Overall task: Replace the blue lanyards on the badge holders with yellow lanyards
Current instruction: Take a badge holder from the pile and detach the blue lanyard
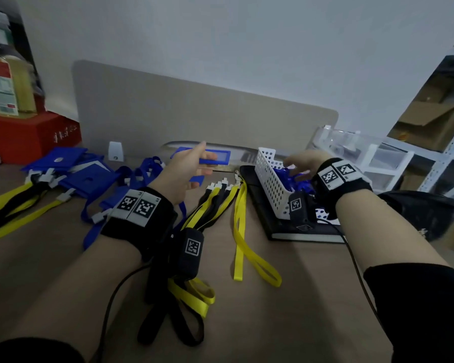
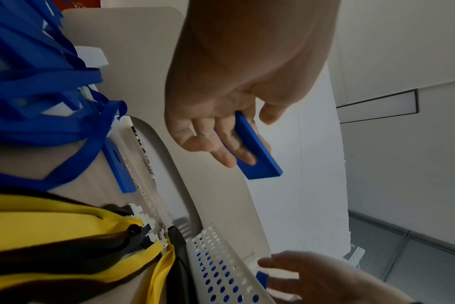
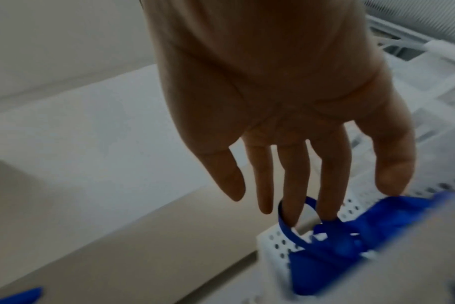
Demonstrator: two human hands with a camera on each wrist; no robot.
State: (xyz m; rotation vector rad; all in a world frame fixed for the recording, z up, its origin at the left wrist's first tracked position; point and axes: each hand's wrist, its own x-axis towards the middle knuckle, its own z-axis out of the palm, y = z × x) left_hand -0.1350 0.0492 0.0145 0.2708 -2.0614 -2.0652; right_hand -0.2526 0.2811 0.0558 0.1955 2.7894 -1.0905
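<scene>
A left hand (image 1: 180, 171) holds a blue badge holder (image 1: 215, 156) above the surface (image 1: 312, 284), fingers curled under it, its near end hidden behind the palm. The right hand (image 1: 303, 161), fingers straight and spread, reaches over a white perforated basket (image 1: 269, 179) of blue lanyards (image 3: 351, 236), which are blurred in the wrist view. Yellow lanyards (image 1: 240, 226) lie between the hands.

Two hands are seen, one white perforated basket (image 1: 269, 180) and one black notebook (image 1: 294, 229). One blue badge holder (image 1: 215, 156) is held. The lanyards cannot be counted.
</scene>
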